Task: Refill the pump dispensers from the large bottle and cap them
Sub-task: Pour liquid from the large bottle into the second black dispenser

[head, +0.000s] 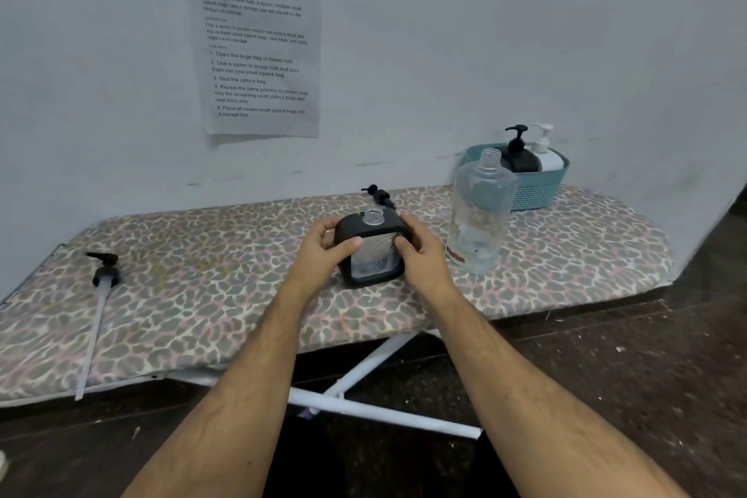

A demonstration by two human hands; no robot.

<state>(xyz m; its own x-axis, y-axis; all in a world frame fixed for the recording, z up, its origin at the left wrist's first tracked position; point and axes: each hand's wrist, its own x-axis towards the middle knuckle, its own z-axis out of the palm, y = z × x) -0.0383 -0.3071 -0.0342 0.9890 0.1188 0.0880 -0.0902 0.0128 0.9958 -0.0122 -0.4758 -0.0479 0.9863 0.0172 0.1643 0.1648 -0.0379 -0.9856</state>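
We've got both hands wrapped around the uncapped square dispenser [374, 251], left hand [323, 251] and right hand [424, 255] gripping its sides. Big clear bottle [479, 214] stands open just right of our right hand, and one pump [103, 275] lies far left.

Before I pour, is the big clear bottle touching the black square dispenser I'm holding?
Apart. The head view shows patterned board cover between the large bottle and the dispenser, with the right hand in that gap.
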